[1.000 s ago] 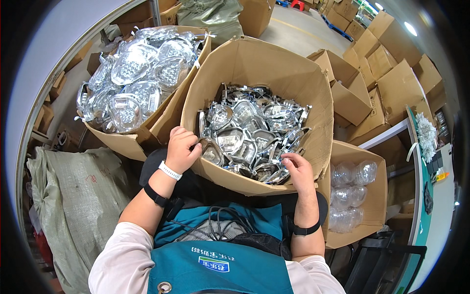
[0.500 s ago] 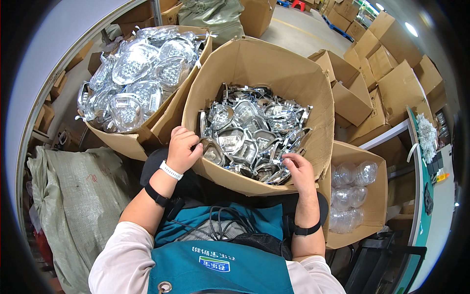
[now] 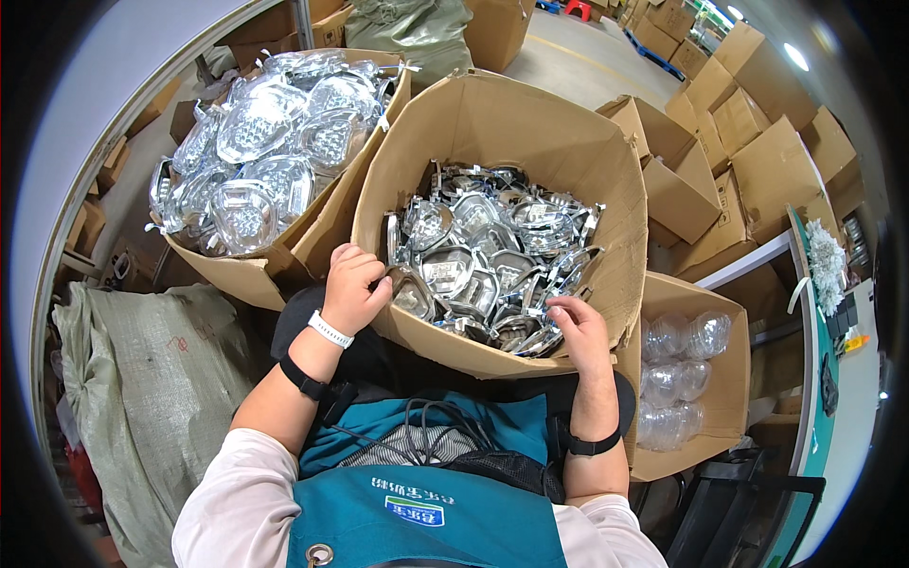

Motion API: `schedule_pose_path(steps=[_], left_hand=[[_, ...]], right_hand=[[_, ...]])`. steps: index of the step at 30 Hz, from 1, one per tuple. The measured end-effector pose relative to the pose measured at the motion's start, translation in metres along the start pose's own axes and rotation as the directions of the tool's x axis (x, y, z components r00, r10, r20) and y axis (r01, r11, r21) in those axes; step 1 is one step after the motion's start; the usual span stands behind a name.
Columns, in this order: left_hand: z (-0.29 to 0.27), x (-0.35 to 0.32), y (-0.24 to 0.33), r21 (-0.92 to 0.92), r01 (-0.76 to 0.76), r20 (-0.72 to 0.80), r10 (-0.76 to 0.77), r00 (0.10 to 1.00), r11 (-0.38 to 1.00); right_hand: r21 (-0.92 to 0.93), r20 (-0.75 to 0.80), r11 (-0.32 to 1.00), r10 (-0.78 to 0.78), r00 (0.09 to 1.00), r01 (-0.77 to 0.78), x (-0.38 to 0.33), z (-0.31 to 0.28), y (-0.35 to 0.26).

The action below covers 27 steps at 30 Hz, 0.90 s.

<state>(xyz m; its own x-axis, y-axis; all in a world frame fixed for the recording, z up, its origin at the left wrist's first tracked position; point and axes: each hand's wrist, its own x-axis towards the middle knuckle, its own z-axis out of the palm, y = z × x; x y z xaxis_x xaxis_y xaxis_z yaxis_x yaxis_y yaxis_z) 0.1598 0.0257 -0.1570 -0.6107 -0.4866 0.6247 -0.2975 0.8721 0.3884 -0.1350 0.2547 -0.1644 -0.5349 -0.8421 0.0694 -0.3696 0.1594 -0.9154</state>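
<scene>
An open cardboard box (image 3: 492, 102) stands in front of me, partly filled with many shiny silver-and-clear plastic pieces (image 3: 473, 270), shaped like shallow rounded trays or covers. At its near left edge rests my left hand (image 3: 355, 289), fingers curled in loosely and nothing visible in them. My right hand (image 3: 581, 333) is over the near right edge, beside the pieces; its fingers are slightly bent and apart, holding nothing that I can see. A white band circles my left wrist, and dark straps are on both forearms.
Larger silver, clear pieces (image 3: 260, 123) heap up in a box at the left. Clear round plastic containers (image 3: 677, 369) lie in a box at the right. A woven sack (image 3: 151, 379) stands left of me. Stacked cartons (image 3: 739, 114) and a green-edged table (image 3: 805, 379) are further right.
</scene>
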Motion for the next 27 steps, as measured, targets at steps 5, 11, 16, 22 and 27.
schedule_pose_path(steps=[5, 11, 16, 22, 27], left_hand=[[-0.001, 0.001, 0.004, -0.035, 0.014, 0.003, -0.014, 1.000, 0.999], [0.000, 0.000, 0.002, -0.034, 0.012, 0.002, -0.012, 1.000, 0.999], [0.001, 0.000, 0.002, -0.030, 0.004, -0.007, -0.004, 1.000, 1.000], [0.000, 0.000, 0.002, -0.034, 0.010, -0.006, -0.011, 1.000, 0.999], [0.000, 0.000, 0.001, -0.018, 0.003, 0.002, -0.003, 1.000, 1.000]], right_hand=[[0.008, 0.003, 1.000, -0.003, 1.000, 0.003, 0.000, -0.001, 0.000], [-0.020, 0.050, 0.999, 0.051, 0.997, -0.050, -0.001, -0.003, -0.005], [-0.019, 0.043, 0.999, 0.047, 0.998, -0.046, -0.001, -0.003, -0.004], [-0.052, 0.039, 0.998, 0.048, 0.998, -0.046, -0.002, -0.003, -0.013], [-0.042, 0.044, 0.998, 0.054, 0.998, -0.052, -0.001, -0.003, -0.010]])
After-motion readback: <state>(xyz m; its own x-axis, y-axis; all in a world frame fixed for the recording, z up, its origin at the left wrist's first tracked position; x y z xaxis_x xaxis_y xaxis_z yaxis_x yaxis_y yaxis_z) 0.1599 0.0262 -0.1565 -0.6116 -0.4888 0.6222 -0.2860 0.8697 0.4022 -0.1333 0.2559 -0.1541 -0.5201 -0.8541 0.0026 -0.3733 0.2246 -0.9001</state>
